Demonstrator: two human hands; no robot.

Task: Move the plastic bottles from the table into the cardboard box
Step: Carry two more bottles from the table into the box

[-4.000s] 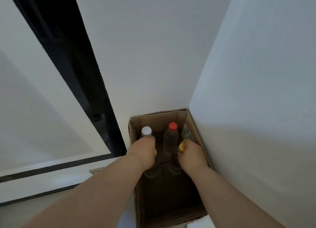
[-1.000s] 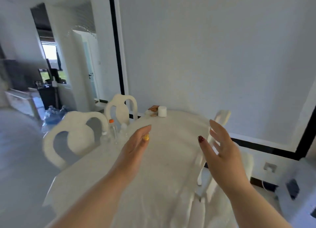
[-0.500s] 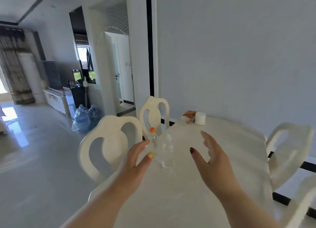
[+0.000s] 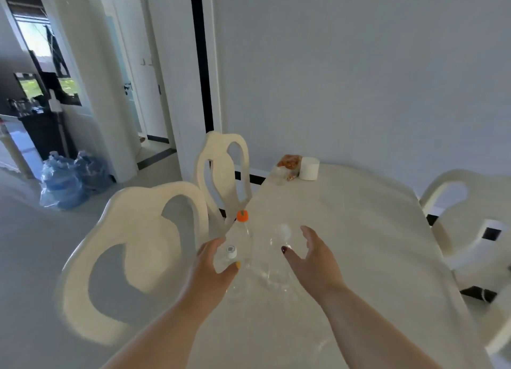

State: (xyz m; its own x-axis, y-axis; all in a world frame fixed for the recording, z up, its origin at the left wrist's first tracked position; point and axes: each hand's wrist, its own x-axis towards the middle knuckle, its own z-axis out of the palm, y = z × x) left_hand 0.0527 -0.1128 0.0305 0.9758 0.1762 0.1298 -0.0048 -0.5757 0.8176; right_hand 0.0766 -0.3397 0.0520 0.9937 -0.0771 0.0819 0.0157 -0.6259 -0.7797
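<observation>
Three clear plastic bottles stand close together near the left edge of the white table (image 4: 345, 230). One has an orange cap (image 4: 242, 216), one in front of it has a white cap (image 4: 231, 252), and one to the right has a clear cap (image 4: 282, 234). My left hand (image 4: 213, 272) is open, fingers curved just left of the white-capped bottle, apart from it. My right hand (image 4: 312, 261) is open beside the clear-capped bottle, not closed on it. The cardboard box is out of view.
Two cream chairs (image 4: 130, 255) (image 4: 222, 172) stand along the table's left side and another chair (image 4: 470, 219) on the right. A white roll (image 4: 309, 168) and a snack bag (image 4: 289, 162) sit at the table's far end. Blue water jugs (image 4: 65, 179) rest on the floor.
Four seconds ago both hands were in the cardboard box among bottles. Since then the view swung to the table, and both open hands have come closer to the three bottles.
</observation>
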